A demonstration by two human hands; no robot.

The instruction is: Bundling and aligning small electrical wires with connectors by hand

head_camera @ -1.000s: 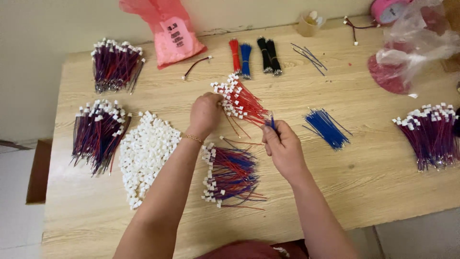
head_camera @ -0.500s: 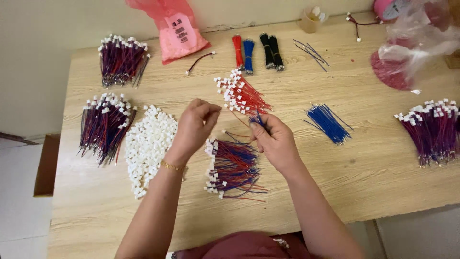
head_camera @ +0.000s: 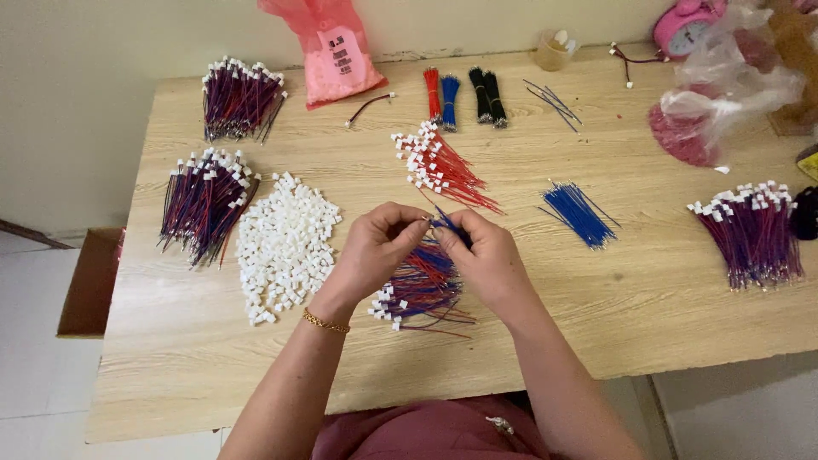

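Note:
My left hand and my right hand meet over the middle of the wooden table, fingertips pinched together. Between them is a small white connector with a red wire, and my right hand grips a few blue wires. Under both hands lies a pile of red-and-blue wired connectors. A fan of red wires with white connectors lies just beyond my fingers. A heap of loose white connector housings sits left of my left hand.
Loose blue wires lie to the right. Finished bundles sit at far left, back left and far right. At the back are a pink bag, tied wire bundles, a clear plastic bag and a pink clock.
My left hand came back from the red-wire fan with a wired connector and joined my right hand over the middle pile. The view shifted slightly.

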